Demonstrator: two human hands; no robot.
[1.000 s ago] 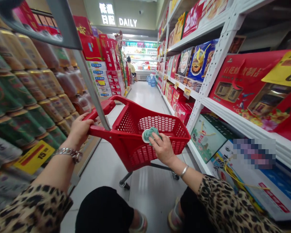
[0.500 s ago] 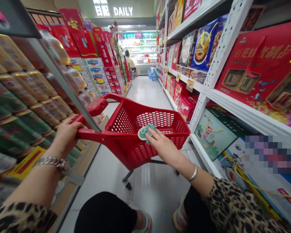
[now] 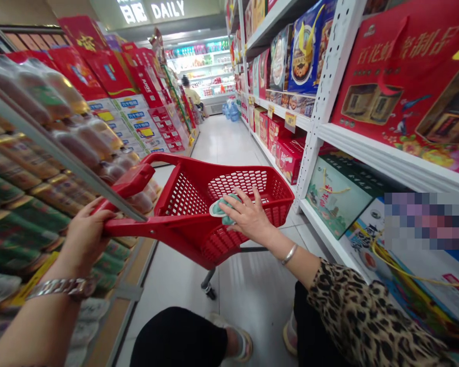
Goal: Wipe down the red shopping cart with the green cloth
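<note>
A red plastic shopping cart stands in the aisle in front of me, tilted toward me. My left hand is wrapped round its red handle on the left side, a metal watch on the wrist. My right hand lies over the near rim of the basket with its fingers spread, pressing a teal cloth against the plastic. A bracelet circles the right wrist. Both forearms wear leopard-print sleeves.
Shelves of green and gold cans run close on the left. White shelving with red and blue gift boxes lines the right. The pale tiled aisle runs ahead to a distant person under a "DAILY" sign.
The cart has tipped and swung left and nearer. My right hand has spread flatter over the cloth on the rim. My left hand has dropped lower with the handle.
</note>
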